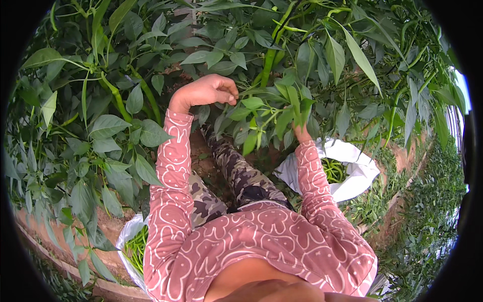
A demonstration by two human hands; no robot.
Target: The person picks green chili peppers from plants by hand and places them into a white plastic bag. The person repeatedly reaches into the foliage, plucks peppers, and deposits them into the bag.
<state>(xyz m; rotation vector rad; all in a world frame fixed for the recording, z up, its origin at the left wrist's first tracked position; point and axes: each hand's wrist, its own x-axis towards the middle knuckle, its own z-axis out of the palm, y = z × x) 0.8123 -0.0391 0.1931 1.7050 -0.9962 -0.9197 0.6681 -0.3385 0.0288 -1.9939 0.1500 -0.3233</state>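
My left hand [207, 92] is bent at the wrist among the pepper plants, its fingertips pinched together at the end of a leafy pepper branch [266, 95]. My right hand [302, 132] reaches up behind that branch's leaves; its fingers are hidden, so what they touch does not show. Long green peppers hang close by: one [268, 65] just beyond the branch, another [117, 97] to the left of my left hand. Below my right hand stands an open white bag [359, 176] with slim green peppers [334, 170] in it.
A second bag [122, 240], holding green peppers [136, 249], sits at the lower left beside my arm. Dense pepper foliage [105, 131] rises in front and on the left. Brown soil [201, 158] shows near my legs, and another green row [432, 201] runs along the right.
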